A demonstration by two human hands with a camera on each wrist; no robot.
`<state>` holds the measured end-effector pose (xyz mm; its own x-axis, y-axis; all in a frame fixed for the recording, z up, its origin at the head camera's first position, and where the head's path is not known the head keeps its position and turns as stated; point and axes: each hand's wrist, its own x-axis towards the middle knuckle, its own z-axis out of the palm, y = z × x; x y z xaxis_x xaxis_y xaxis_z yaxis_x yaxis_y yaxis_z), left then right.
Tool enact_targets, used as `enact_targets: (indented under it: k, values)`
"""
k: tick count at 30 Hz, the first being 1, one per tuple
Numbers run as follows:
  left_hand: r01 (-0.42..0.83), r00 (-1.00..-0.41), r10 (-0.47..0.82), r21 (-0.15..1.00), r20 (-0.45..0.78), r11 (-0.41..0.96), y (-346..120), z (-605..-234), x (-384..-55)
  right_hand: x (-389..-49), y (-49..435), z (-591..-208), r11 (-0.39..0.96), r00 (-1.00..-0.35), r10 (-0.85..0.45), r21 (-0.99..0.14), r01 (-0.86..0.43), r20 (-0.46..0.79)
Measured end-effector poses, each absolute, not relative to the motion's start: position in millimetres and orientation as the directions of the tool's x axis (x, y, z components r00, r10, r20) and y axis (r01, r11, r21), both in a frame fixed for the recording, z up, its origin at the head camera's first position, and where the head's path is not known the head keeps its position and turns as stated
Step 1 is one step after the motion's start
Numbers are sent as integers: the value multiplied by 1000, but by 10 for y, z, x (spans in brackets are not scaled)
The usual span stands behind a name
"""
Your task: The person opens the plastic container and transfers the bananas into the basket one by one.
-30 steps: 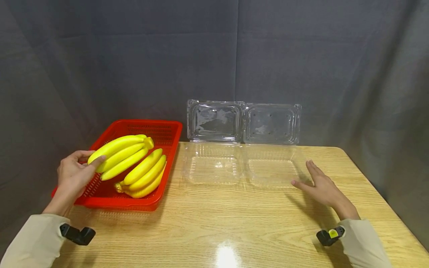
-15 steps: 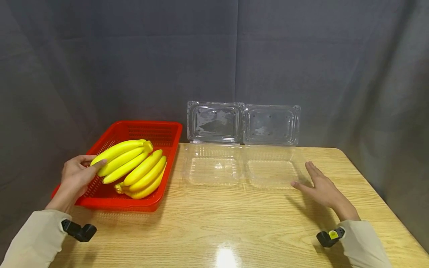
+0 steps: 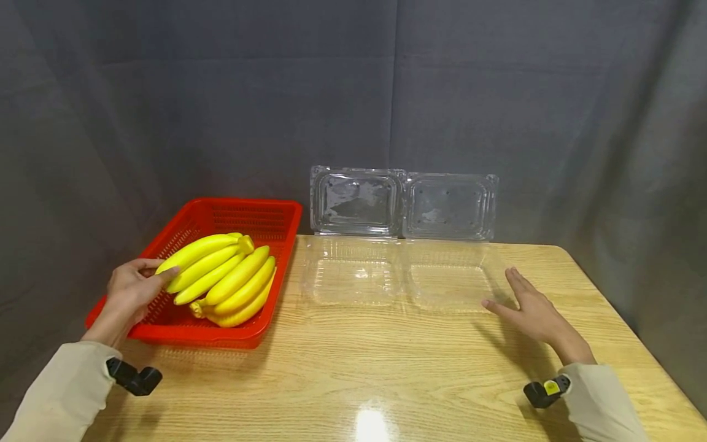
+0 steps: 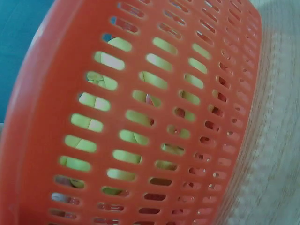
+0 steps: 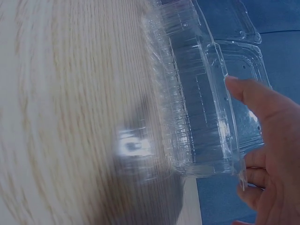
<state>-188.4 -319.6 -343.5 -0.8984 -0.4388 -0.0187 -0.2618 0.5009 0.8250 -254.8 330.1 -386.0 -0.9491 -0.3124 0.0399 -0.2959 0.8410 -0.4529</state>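
Note:
My left hand [image 3: 131,288] holds a bunch of bananas [image 3: 203,258] by its tip end, thumb on the near side, inside the red basket [image 3: 190,334]. A second banana bunch [image 3: 243,288] lies beside it to the right, stem toward me. Through the slots of the basket wall [image 4: 140,101] in the left wrist view, yellow banana skin and bits of fingers show. My right hand [image 3: 536,313] has straight fingers and hovers at the right side of the right clear plastic container [image 3: 450,285]. In the right wrist view its thumb is close to the container rim; contact cannot be told.
A left clear plastic container [image 3: 353,282] stands against the right one, both with lids raised at the back, such as the left lid [image 3: 356,202]. They sit on a wooden table [image 3: 342,362]. A grey curtain [image 3: 353,92] hangs behind the table.
My left hand has lowered the banana bunch into the basket, slightly down and right, against the other bunch. My right hand has stayed in place.

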Motion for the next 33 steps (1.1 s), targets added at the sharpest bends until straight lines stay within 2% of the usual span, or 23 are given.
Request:
enact_targets:
  k: [11,33]
  values:
    - [-283,-910,-412,799,-49,530,-3249,-3421,-1901,-2569,3302,-3889,838,-948,-315,-453,-304,52]
    - [-269,-915,-404,740,4,616,-3225,-3439,-1908,-2574,3285,-3892,839,-950,-309,-459,-293,42]
